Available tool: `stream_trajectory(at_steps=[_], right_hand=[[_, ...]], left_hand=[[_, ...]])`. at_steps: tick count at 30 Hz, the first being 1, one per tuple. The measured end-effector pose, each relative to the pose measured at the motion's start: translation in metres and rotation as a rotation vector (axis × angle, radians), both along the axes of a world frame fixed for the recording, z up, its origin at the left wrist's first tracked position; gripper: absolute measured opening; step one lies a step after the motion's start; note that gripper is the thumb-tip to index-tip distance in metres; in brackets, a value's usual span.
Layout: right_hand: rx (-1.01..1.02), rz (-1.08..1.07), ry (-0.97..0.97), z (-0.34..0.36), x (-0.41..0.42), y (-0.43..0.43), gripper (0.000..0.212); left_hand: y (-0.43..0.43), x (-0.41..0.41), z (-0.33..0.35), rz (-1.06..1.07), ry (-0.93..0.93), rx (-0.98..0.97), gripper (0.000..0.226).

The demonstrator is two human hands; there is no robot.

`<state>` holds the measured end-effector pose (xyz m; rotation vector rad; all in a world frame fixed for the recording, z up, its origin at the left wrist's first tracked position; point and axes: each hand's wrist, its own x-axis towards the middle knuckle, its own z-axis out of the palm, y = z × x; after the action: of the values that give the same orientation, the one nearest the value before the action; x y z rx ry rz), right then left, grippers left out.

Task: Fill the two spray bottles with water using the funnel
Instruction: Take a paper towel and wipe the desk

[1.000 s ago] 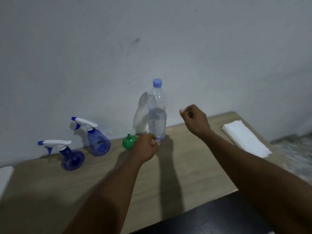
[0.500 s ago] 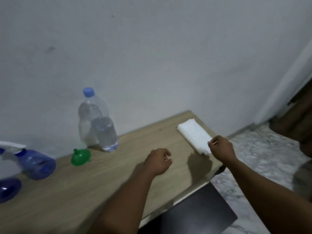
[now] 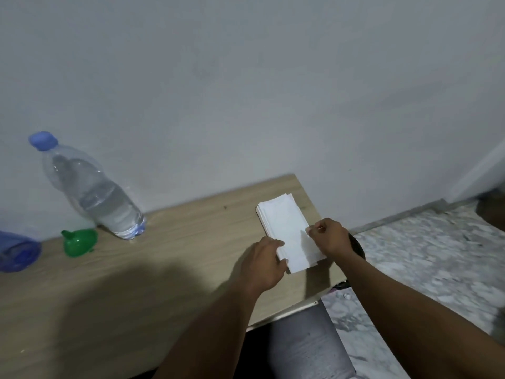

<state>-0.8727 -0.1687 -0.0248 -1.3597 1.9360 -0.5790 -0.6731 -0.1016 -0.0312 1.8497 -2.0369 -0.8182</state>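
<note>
**Inspector:** Reviewing the desk [image 3: 169, 269], I found both hands on a white stack of folded paper napkins [image 3: 287, 228] near its right end. The left hand [image 3: 266, 265] was curled against the stack's near-left edge, its fingers pressing it down. The right hand [image 3: 329, 237] was pinching what looked like the top sheet at the right edge between thumb and fingertips.

**Clerk:** And the filling itself?

**Inspector:** Not begun, by my judgement. The clear plastic water bottle with the blue cap [image 3: 90, 191] stood capped against the wall, roughly half full. The small green plastic funnel [image 3: 79, 242] lay on the desk just left of that bottle's base, not seated in anything. Only one translucent blue spray bottle [image 3: 17, 251] was in view, cut off at the left edge; its head and the second sprayer were out of frame, so I could not tell whether either was opened. Uncapping, seating the funnel and pouring twice all appeared outstanding.

**Clerk:** Orientation of the items?

**Inspector:** The water bottle's long axis ran upright, cap uppermost; its lean up-left seemed to be lens distortion. The funnel rested on its side, spout pointing left and towards the wall, wide mouth facing right and towards the person. The napkin stack's long axis ran from the wall side towards the desk's near edge.
</note>
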Motion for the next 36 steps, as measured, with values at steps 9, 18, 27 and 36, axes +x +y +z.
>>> stream_trajectory(at_steps=[9,18,27,36], right_hand=[[0.028,0.001,-0.056,-0.017,-0.001,-0.016,0.015],[0.009,-0.018,-0.107,-0.021,-0.005,-0.012,0.020],[-0.007,0.010,-0.072,-0.022,-0.009,-0.014,0.008],[0.018,0.008,-0.081,-0.031,-0.009,-0.017,0.012]], left_hand=[[-0.003,-0.006,-0.009,0.040,-0.068,0.013,0.047],[-0.001,-0.007,-0.011,0.018,-0.089,0.017,0.051],[-0.002,-0.009,-0.012,0.002,-0.115,0.027,0.052],[-0.001,-0.009,-0.016,0.000,-0.121,0.027,0.051]])
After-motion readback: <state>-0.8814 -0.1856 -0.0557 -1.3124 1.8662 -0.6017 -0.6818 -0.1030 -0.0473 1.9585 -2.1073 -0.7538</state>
